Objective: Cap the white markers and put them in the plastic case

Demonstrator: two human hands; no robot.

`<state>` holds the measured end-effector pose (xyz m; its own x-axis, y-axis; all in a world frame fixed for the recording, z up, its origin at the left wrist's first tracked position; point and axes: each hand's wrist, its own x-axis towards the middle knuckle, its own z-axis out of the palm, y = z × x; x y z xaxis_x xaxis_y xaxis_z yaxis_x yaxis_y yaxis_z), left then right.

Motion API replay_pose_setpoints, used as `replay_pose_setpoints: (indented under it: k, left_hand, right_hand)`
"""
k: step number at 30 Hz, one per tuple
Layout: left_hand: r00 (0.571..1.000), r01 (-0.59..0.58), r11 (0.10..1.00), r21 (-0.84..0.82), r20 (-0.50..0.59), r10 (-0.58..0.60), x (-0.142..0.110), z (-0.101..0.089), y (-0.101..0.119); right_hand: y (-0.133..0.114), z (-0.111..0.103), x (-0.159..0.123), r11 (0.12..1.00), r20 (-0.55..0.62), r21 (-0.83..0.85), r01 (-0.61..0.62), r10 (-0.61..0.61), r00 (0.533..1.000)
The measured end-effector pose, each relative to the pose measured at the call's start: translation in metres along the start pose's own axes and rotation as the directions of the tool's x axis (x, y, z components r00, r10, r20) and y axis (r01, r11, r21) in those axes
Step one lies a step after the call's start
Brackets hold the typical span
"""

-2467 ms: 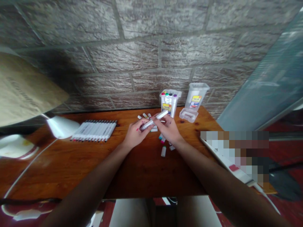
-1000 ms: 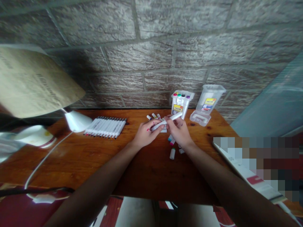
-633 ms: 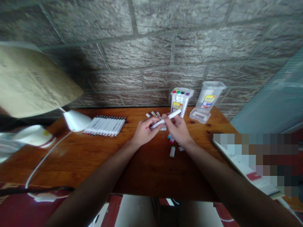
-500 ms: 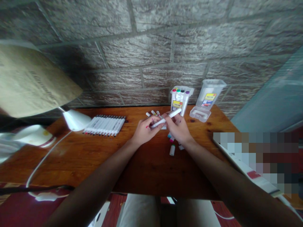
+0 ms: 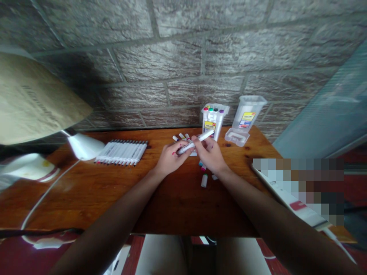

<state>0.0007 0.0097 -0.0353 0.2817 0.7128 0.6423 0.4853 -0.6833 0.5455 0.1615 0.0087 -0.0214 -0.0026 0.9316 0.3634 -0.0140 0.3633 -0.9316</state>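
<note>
A white marker (image 5: 205,136) lies slantwise across both hands, its far end raised to the right. My left hand (image 5: 171,157) is closed around its lower end. On its middle, the fingers of my right hand (image 5: 210,156) are closed too. Several more white markers (image 5: 181,136) lie on the table just behind my hands. Under and in front of my right hand are loose caps, among them a white one with a green end (image 5: 204,180) and a pink one (image 5: 203,168). A clear case (image 5: 212,118) holding markers with red, green, black and purple ends stands behind.
A row of white markers (image 5: 122,152) lies side by side on the wooden table (image 5: 86,198) at the left. An open clear case (image 5: 249,114) stands back right. A lamp (image 5: 86,146), a paper cup (image 5: 43,168) and a white cable flank the left; a blurred-out device (image 5: 298,206) is at right.
The whole view has shifted slightly, so things appear a little further left. Both hands keep hold of the marker, which has turned a little in them.
</note>
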Motion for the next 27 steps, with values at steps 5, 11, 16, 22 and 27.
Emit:
replay_pose_setpoints:
  k: [5, 11, 16, 22, 27]
  left_hand:
    - [1.0, 0.003, 1.0, 0.001, -0.011, -0.003, 0.0005, 0.0002, -0.0003]
    - [0.999, -0.004, 1.0, -0.027, 0.049, 0.005, 0.0001, 0.0018, 0.0012]
    - [0.999, 0.008, 0.999, -0.036, 0.042, -0.007, 0.0009, 0.0015, 0.0046]
    - [1.0, -0.01, 1.0, -0.015, 0.011, 0.011, 0.0013, 0.0003, 0.0033]
    - [1.0, -0.001, 1.0, -0.029, -0.016, 0.0, 0.0008, 0.0006, -0.0006]
  right_hand:
    - [0.0055, -0.0011, 0.0001, 0.999, 0.009, -0.051, 0.016, -0.016, 1.0]
    - [0.0047, -0.0001, 0.0011, 0.999, -0.015, -0.029, 0.037, -0.037, 0.999]
    - [0.0019, 0.0003, 0.0011, 0.999, -0.041, -0.04, 0.027, -0.029, 0.999]
    - [0.0025, 0.0, 0.0005, 0.999, -0.005, -0.009, 0.036, -0.036, 0.999]
    - [0.0049, -0.0005, 0.0001, 0.998, -0.004, -0.059, 0.029, -0.029, 1.0]
